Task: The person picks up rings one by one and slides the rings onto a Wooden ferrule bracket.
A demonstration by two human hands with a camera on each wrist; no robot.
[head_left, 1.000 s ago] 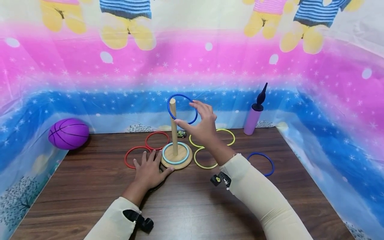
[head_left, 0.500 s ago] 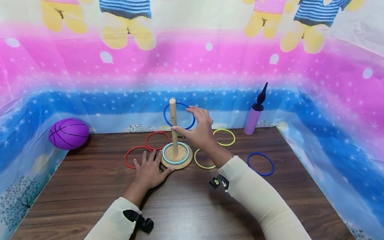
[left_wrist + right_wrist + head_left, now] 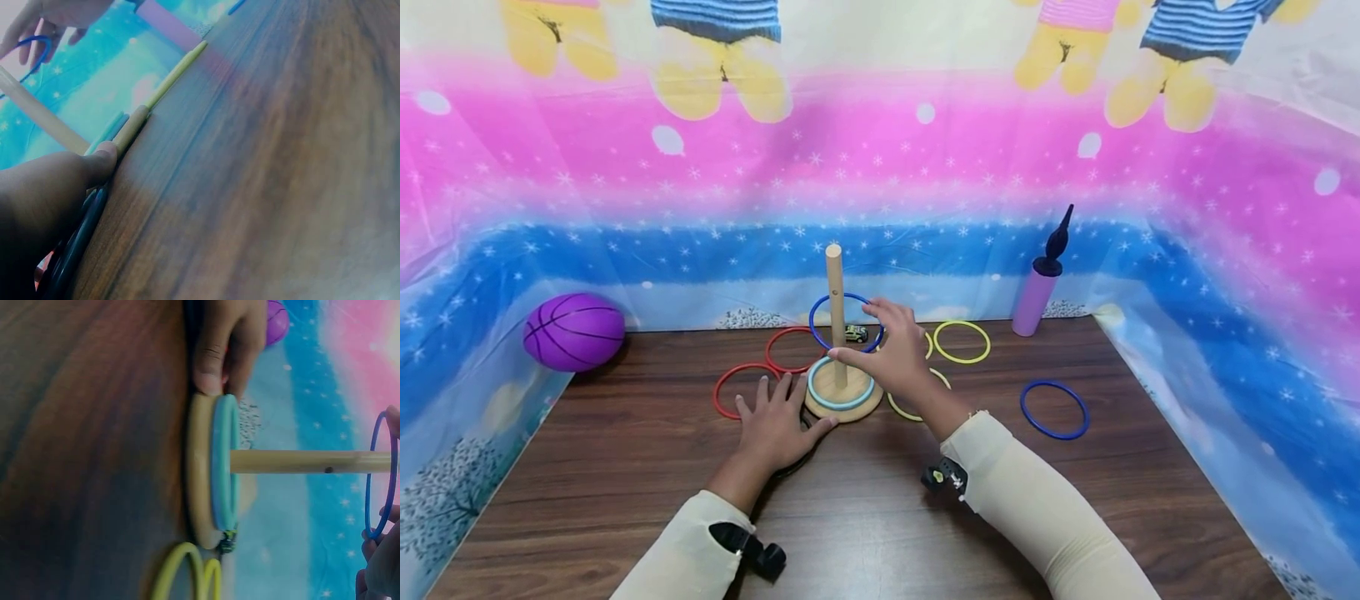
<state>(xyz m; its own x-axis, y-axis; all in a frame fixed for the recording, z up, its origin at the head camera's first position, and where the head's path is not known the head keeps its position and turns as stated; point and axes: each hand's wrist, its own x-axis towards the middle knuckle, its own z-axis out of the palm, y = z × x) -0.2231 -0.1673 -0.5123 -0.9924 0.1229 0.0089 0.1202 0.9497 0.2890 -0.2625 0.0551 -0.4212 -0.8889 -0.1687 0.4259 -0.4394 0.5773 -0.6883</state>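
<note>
A wooden peg (image 3: 836,308) stands upright on its round base (image 3: 877,406). A light blue ring (image 3: 871,385) lies on the base, around the peg's foot. Between thumb and fingers, my right hand (image 3: 897,354) pinches a blue ring (image 3: 812,321), which encircles the peg above the base and tilts. My left hand (image 3: 771,429) is spread to the left of the stand, its thumb touching the base's edge. Partly hidden beneath it are dark rings (image 3: 84,240), seen in the left wrist view.
Two red rings (image 3: 715,390) lie left of the stand. Yellow rings (image 3: 988,343) and another blue ring (image 3: 1086,414) lie on its right. A toy car (image 3: 856,334) sits behind the peg. A purple ball (image 3: 574,332) and a purple pump (image 3: 1032,300) stand near the back cloth.
My right hand has brought the blue ring down from the peg's top to its lower half. The left hand stays in place at the base.
</note>
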